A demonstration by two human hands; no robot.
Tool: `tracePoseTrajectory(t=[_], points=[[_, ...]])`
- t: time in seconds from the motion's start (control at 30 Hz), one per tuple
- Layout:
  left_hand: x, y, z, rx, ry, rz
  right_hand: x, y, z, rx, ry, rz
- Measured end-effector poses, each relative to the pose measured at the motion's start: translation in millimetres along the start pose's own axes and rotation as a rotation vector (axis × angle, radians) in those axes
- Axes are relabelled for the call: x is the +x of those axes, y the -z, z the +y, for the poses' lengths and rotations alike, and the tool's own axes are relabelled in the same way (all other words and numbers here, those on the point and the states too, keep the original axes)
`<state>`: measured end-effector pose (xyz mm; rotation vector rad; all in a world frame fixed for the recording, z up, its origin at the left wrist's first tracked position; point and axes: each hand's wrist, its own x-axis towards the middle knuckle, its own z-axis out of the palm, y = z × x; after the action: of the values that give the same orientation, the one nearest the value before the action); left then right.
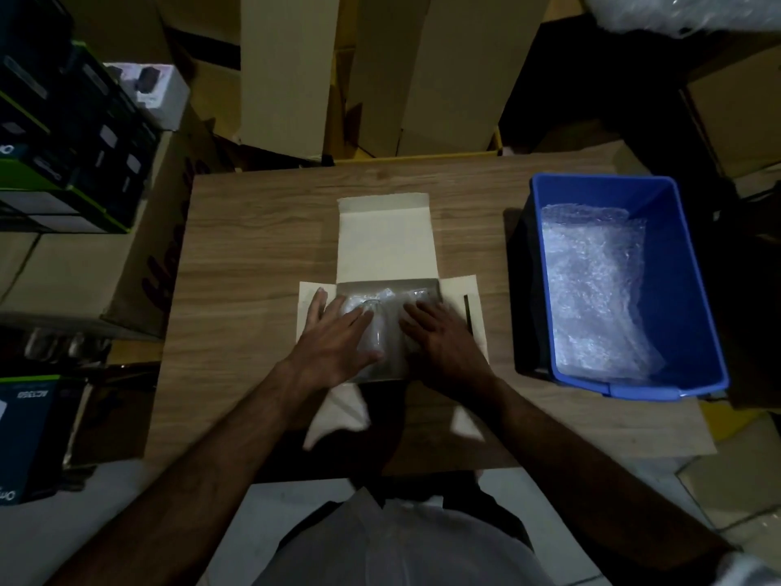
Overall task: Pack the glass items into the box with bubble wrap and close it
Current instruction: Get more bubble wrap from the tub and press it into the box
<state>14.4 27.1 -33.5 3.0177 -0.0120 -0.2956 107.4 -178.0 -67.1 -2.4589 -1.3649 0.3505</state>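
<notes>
My two arms reach up from the bottom of the frame to the small box (389,332) in the middle of the wooden table (236,255). My left hand (338,336) lies flat with its fingers straight, pressing down on a glass thing wrapped in bubble wrap (372,327) inside the box. My right hand (439,336) lies flat too, fingers straight, on the wrapped stuff just beside it. I hold nothing tight. I think I am at the step of pushing the glass snugly into the box. The side flaps and the big lid flap (386,243) above my hands are open. Next I think I should lift my hands and fold the flaps shut, softly, so the glass does not crack. Farther off, on the right, a blue bin (693,264) holds more bubble wrap (596,289).
</notes>
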Motion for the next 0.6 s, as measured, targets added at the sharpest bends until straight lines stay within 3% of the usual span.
tracePoseTrajectory(t=[0.2, 0.4, 0.6], points=[[2, 0, 11, 0.010, 0.091, -0.015, -4, 14, -11, -0.005, -0.016, -0.029], [15, 7, 39, -0.042, 0.090, 0.086, -25, 49, -18, 0.096, -0.088, 0.286], [51, 23, 96, -0.002, 0.031, 0.218, -61, 88, 38, -0.030, -0.288, 0.333]])
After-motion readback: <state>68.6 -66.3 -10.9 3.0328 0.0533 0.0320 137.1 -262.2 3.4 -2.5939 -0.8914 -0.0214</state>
